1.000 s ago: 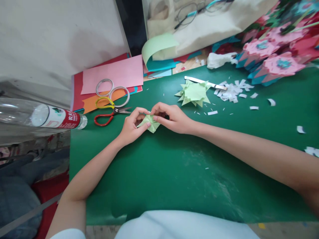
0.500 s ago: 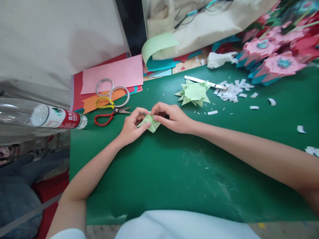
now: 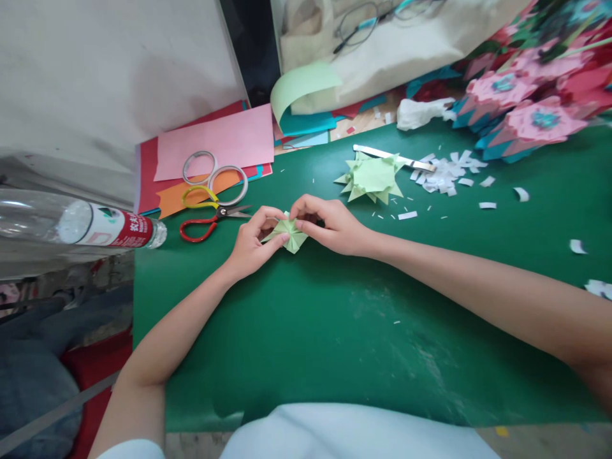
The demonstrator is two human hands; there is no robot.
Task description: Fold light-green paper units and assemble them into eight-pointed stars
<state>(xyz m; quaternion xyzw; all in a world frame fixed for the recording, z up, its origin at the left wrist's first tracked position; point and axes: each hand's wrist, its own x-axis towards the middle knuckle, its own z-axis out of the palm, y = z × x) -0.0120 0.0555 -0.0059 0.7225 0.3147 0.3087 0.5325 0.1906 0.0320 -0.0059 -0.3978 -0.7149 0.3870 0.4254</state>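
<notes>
A small folded light green paper (image 3: 293, 241) with creases fanning out from its middle is held between both hands above the green table. My left hand (image 3: 254, 245) pinches its left side, thumb on top. My right hand (image 3: 333, 227) grips the upper right edge between thumb and fingers. Just left of my left hand lie scissors (image 3: 210, 221) with one yellow and one red handle, their blades pointing at the hand. Beyond my right hand rests a pointed light green paper piece (image 3: 373, 176), beside tweezers (image 3: 394, 159).
Two tape rolls (image 3: 245, 185) lie on coloured paper sheets (image 3: 215, 143) at the back left. A plastic bottle (image 3: 105, 224) lies at the left edge. White paper scraps (image 3: 447, 172) and pink paper flowers (image 3: 540, 121) are at the back right, near a cloth bag (image 3: 396, 57).
The fingers of my right hand have shifted very slightly on the upper edge of the folded paper. Otherwise both hands keep their places.
</notes>
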